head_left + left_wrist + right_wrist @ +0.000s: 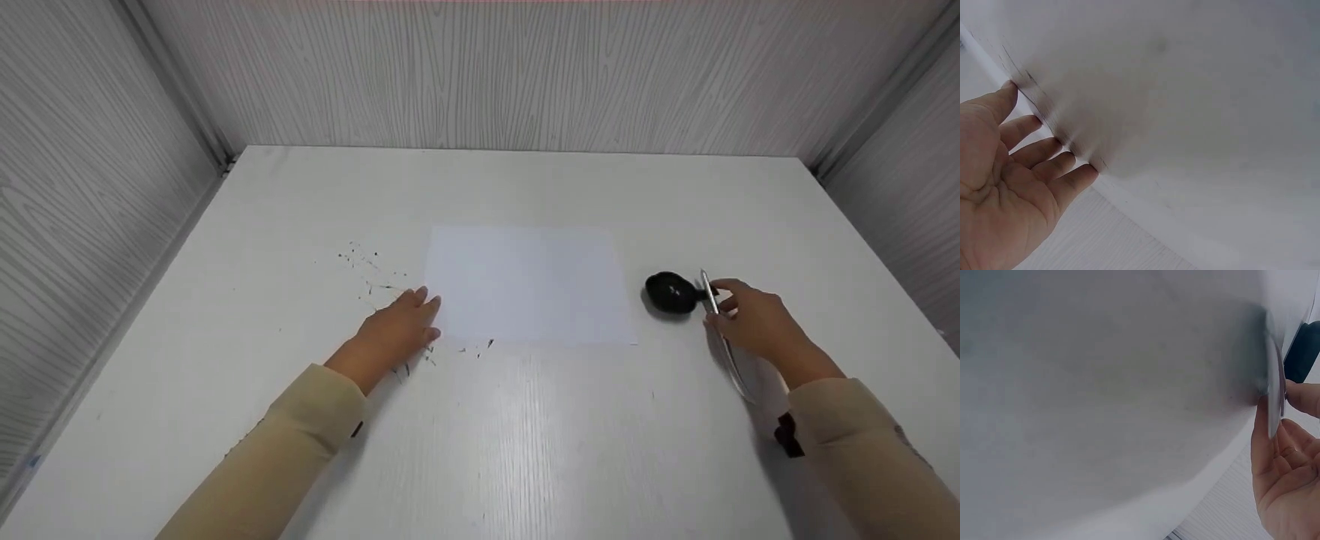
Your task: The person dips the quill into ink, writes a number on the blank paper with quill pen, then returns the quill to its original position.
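Note:
In the head view, a black bulb-shaped knob [671, 292] joins a thin, curved silvery piece [726, 349] by a short neck. My right hand [757, 319] pinches this piece close to the neck. The right wrist view has the thin piece [1274, 382] nearly edge-on between thumb and fingers, its dark knob [1303, 351] behind; its exact kind is unclear. My left hand [401, 326] rests on the table, fingertips at the left edge of a blank white paper sheet [529, 285]. Seen from the left wrist, those fingers [1044, 152] are spread and nearly straight.
Dark scratches and specks [367, 270] mark the white table [487, 435] around the left hand and below the paper. Grey wood-grain panels [487, 82] stand along the back and both sides. Tan sleeves [292, 442] cover both forearms.

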Tool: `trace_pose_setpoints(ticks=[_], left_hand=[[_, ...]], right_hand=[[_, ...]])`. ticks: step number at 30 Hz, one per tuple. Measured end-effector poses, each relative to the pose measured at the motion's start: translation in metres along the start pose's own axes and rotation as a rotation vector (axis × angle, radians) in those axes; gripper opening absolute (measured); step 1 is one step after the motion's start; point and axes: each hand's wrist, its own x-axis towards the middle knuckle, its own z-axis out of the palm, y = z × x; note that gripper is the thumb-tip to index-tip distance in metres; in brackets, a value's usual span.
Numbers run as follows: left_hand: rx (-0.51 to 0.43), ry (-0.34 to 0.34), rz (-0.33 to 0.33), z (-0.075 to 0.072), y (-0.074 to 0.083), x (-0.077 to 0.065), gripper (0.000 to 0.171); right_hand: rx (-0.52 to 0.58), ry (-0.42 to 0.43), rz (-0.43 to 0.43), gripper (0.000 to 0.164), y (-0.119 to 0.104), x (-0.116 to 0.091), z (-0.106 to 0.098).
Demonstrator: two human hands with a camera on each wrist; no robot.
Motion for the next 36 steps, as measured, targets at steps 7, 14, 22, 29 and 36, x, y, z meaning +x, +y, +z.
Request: trace_pose_setpoints(ticks=[7,14,22,29,36], left_hand=[[0.016,0.018,-0.015,0.004,0.002,0.000,0.059],[0.029,0.015,0.001,0.004,0.002,0.001,0.059],[0.026,0.017,0.000,0.005,0.001,0.001,0.060],[0.029,0.021,0.000,0.004,0.002,0.001,0.059],[0.038,0.015,0.010,0.004,0.002,0.001,0.058]], right_hand=[[0.046,-0.003,0.011,0.056,-0.002,-0.002,-0.001],[0.143,0.012,-0.038,0.054,-0.007,-0.004,-0.003],[0.269,0.029,-0.156,0.038,-0.012,-0.004,-0.003],[0.401,0.020,-0.199,0.037,-0.018,-0.006,0.000],[0.583,-0.043,-0.275,0.041,-0.024,-0.009,-0.003]])
